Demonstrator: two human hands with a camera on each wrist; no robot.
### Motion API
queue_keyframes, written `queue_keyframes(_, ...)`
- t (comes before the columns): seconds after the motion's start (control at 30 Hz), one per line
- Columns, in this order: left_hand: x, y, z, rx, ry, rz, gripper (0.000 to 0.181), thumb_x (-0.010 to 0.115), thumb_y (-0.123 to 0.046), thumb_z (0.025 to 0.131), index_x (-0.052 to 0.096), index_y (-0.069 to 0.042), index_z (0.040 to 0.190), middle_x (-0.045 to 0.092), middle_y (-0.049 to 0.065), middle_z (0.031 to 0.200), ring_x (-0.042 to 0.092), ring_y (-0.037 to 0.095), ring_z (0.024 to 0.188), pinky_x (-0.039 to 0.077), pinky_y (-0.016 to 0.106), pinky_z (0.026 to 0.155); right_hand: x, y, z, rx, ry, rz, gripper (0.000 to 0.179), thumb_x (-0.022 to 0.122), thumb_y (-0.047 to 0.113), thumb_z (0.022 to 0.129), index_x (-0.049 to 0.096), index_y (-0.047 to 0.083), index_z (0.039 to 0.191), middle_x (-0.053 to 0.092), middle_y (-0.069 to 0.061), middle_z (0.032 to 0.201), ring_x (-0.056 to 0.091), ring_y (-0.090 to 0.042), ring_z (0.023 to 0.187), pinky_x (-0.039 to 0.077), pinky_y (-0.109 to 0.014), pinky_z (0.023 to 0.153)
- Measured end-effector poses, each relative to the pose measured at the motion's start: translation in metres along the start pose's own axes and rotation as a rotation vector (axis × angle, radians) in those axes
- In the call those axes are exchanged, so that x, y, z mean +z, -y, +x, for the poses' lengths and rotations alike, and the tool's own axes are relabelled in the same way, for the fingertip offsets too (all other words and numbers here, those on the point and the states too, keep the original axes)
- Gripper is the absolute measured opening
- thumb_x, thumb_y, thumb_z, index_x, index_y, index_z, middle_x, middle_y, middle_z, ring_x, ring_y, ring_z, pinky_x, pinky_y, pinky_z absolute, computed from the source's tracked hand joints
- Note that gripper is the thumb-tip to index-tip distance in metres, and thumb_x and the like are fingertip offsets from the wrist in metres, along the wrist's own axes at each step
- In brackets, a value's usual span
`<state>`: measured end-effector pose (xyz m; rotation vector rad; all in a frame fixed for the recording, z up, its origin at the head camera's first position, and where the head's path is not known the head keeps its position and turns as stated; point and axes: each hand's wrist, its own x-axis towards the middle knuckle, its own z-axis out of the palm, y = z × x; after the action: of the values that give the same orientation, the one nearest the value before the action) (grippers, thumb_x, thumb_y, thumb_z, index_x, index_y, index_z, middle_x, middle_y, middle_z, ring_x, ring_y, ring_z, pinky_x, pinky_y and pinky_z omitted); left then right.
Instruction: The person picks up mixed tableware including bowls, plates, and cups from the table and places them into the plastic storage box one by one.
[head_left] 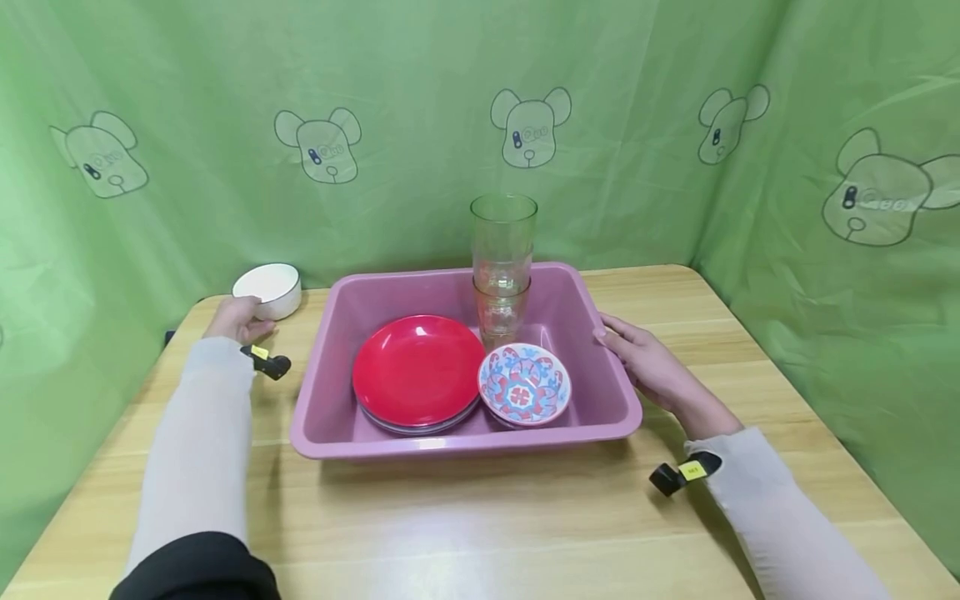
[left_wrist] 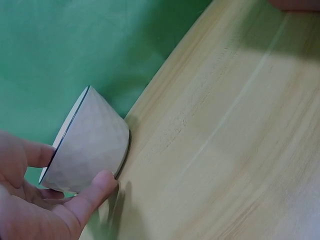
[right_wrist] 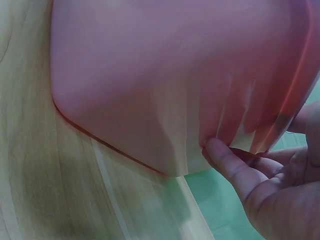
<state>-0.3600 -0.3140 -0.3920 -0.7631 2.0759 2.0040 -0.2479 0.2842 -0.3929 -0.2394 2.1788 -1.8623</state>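
At the table's far left corner, my left hand (head_left: 234, 320) pinches a white bowl (left_wrist: 92, 137) with a dark rim line. In the left wrist view, its thumb lies along the faceted outer side and a finger hooks over the rim. The bowl sits upright on the table. My right hand (head_left: 652, 367) grips the right rim of a pink basin (head_left: 450, 447); in the right wrist view, the thumb (right_wrist: 222, 152) presses the outer wall and the other fingers are partly hidden. Inside the basin are stacked red plates (head_left: 416, 371), patterned bowls (head_left: 525, 383) and clear tumblers (head_left: 504, 242).
The light wooden table (head_left: 450, 525) carries everything. A green curtain (head_left: 420, 150) printed with bear heads closes off the back and both sides, right at the table's far edge. The tumblers rise well above the basin's back rim.
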Motion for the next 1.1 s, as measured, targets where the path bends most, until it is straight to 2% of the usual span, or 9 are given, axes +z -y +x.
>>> queue_keyframes(0.1,-0.002,0.002,-0.001,0.0,0.004,-0.001,0.059,0.034,-0.013,0.104,0.007,0.0,0.155,0.039,0.014,0.121,0.059,0.016,0.076,0.054,0.023,0.087,0.0,-0.001,0.0,-0.003,-0.002,-0.007,0.065,0.048,0.035,0.104,0.022,0.006,0.155,0.054,-0.03,0.129,0.068,-0.021,0.098,0.058,-0.039,0.082)
queue_keyframes(0.33,-0.01,0.007,-0.006,-0.008,0.048,0.001,0.057,0.034,-0.009,0.101,0.013,0.003,0.153,0.038,0.017,0.124,0.061,0.018,0.079,0.054,0.027,0.091,-0.002,0.0,0.003,-0.002,-0.005,-0.008,0.064,0.049,0.035,0.104,0.022,0.007,0.155,0.059,-0.025,0.125,0.068,-0.022,0.096,0.058,-0.039,0.081)
queue_keyframes(0.5,-0.017,0.009,-0.013,-0.003,0.034,0.004,0.053,0.034,-0.005,0.098,0.02,0.004,0.148,0.039,0.017,0.124,0.062,0.02,0.081,0.054,0.03,0.091,-0.001,-0.002,0.005,0.008,-0.008,-0.002,0.065,0.049,0.036,0.103,0.023,0.008,0.155,0.06,-0.024,0.123,0.068,-0.022,0.095,0.059,-0.039,0.081)
queue_keyframes(0.7,-0.019,0.01,-0.016,-0.01,0.016,0.024,0.06,0.032,-0.002,0.095,0.015,0.006,0.151,0.039,0.014,0.118,0.058,0.02,0.083,0.053,0.027,0.091,-0.002,-0.003,0.004,0.016,-0.012,0.004,0.065,0.049,0.037,0.103,0.024,0.009,0.156,0.06,-0.023,0.124,0.068,-0.022,0.096,0.059,-0.04,0.081)
queue_keyframes(0.97,-0.021,0.016,-0.02,0.001,-0.012,0.021,0.062,0.032,0.001,0.092,0.015,0.006,0.152,0.037,0.011,0.117,0.053,0.027,0.1,0.053,0.026,0.089,-0.001,-0.004,0.005,0.016,-0.003,-0.006,0.067,0.049,0.04,0.103,0.022,0.009,0.156,0.053,-0.029,0.132,0.067,-0.021,0.099,0.058,-0.039,0.083)
queue_keyframes(1.1,-0.024,0.017,-0.023,0.028,0.007,0.031,0.057,0.034,0.003,0.092,0.022,0.008,0.148,0.038,0.011,0.116,0.055,0.024,0.094,0.052,0.027,0.091,-0.001,-0.003,0.005,0.012,-0.001,-0.005,0.067,0.048,0.04,0.103,0.022,0.009,0.156,0.047,-0.033,0.137,0.067,-0.021,0.101,0.058,-0.039,0.083)
